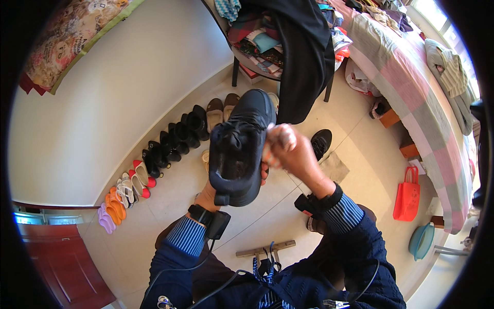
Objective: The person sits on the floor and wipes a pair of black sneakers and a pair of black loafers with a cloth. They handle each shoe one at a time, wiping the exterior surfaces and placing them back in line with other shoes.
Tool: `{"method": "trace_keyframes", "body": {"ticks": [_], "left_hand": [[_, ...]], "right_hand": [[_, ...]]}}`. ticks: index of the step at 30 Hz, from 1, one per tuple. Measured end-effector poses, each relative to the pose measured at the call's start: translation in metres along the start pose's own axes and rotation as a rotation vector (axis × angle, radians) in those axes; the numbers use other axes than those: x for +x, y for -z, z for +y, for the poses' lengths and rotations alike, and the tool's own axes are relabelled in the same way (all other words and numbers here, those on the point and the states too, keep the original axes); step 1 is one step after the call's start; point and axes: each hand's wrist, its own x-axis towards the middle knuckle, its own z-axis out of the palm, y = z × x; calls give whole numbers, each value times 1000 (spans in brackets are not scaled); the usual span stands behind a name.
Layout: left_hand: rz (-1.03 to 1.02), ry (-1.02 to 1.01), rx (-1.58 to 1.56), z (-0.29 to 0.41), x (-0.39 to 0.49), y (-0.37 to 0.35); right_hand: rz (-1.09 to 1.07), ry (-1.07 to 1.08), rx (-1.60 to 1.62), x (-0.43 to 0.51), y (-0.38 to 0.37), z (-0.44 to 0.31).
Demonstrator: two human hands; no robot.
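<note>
A black lace-up sneaker is held up before me, its toe pointing away and its opening facing up. My left hand grips it from below, with fingertips showing at its right side; the shoe hides most of that hand. Against the shoe's right side, my right hand is closed around a small orange-and-white patterned cloth; both are blurred. Another black lace-up shoe rests on the floor past my right hand, beside a flat greenish-brown cloth.
Along the wall runs a row of footwear, including orange clogs, black shoes and brown slippers. Ahead stands a cloth-laden table with a black garment. A bed, red bag and teal basin are right.
</note>
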Motion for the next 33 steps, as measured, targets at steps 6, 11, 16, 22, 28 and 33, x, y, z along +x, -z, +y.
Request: {"method": "trace_keyframes", "body": {"ticks": [6, 11, 16, 22, 28, 33], "left_hand": [[269, 206, -1244, 0, -15, 35], [204, -180, -425, -2, -15, 20], [134, -125, -312, 1, -8, -4], [131, -106, -297, -9, -1, -7], [168, -133, -198, -15, 5, -13], [362, -332, 124, -10, 20, -17]], "right_hand": [[-642, 46, -101, -14, 20, -16], [-392, 59, -133, -6, 51, -17], [188, 141, -47, 14, 51, -11], [251, 214, 101, 29, 40, 14], [180, 569, -282, 31, 10, 36], [20, 224, 119, 17, -14, 30]]}}
